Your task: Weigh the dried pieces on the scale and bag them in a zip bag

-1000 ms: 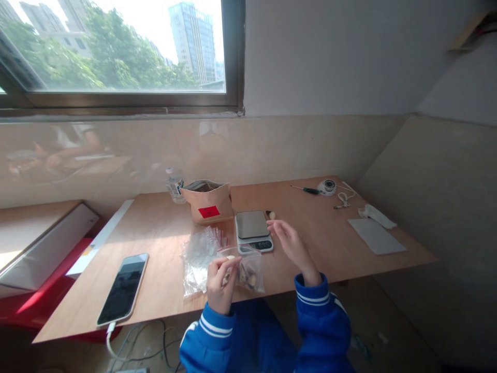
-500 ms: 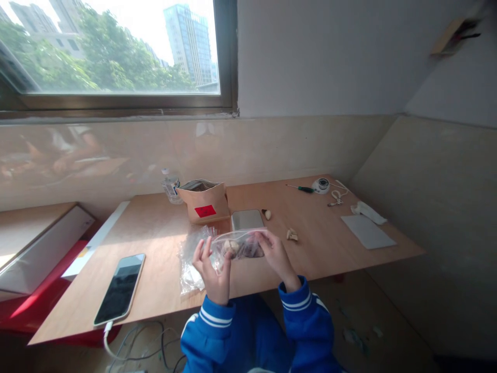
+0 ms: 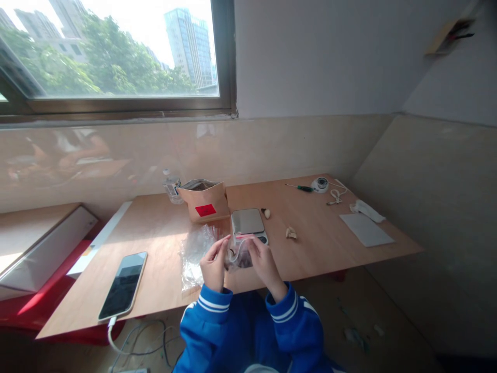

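Note:
Between my hands hangs a clear zip bag (image 3: 241,256) with a red strip along its top and some pale and dark pieces inside. My left hand (image 3: 216,261) pinches one top corner of it. The other end of the top edge is pinched by my right hand (image 3: 263,256). Just behind the bag lies a silver scale (image 3: 248,221), its front part partly covered. A pile of clear plastic bags (image 3: 196,259) rests left of my left hand. Small pale pieces sit on the table to the right, one by the scale (image 3: 266,213) and one cluster nearer (image 3: 291,233).
An open brown paper bag (image 3: 205,202) with a red label and a clear bottle (image 3: 173,189) stand at the back. A phone (image 3: 123,285) on a cable lies at left. At right are a screwdriver (image 3: 305,188), a white camera (image 3: 320,185) and a white sheet (image 3: 366,230).
My hands have come closer together and slightly down, and my spread left fingers have closed on the bag's corner. More of the scale shows now.

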`<action>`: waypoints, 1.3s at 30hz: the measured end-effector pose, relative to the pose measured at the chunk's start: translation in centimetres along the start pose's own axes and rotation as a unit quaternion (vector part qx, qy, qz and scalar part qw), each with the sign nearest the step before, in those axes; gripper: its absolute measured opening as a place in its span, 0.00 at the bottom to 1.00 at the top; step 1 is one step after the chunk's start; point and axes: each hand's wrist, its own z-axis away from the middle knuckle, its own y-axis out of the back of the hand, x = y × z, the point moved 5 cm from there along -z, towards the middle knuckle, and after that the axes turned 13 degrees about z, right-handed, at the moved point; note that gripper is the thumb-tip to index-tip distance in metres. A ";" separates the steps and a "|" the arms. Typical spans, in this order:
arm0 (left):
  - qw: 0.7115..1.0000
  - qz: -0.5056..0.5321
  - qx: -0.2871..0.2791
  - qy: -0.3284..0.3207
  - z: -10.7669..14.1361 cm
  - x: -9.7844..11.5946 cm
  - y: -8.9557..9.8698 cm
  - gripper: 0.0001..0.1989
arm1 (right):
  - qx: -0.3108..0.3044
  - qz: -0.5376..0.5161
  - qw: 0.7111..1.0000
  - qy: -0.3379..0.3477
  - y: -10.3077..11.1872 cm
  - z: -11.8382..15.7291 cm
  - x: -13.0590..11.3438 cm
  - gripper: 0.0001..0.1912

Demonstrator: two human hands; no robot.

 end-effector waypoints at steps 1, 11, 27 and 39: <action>1.000 -0.009 -0.006 -0.007 0.2 0.0 -0.2 0.14 | -0.001 0.016 1.000 0.011 -0.2 0.1 -0.3 0.17; 0.996 -0.017 0.053 -0.071 -0.3 2.2 0.4 0.15 | 0.210 0.006 0.976 -0.058 3.7 0.3 1.4 0.18; 0.996 0.083 0.009 0.037 0.0 0.0 -1.8 0.14 | 0.278 -0.042 0.953 -0.111 5.6 0.9 2.9 0.16; 0.997 0.068 0.031 0.034 0.2 -0.5 -1.2 0.15 | 0.249 0.044 0.965 -0.077 6.1 1.7 3.8 0.16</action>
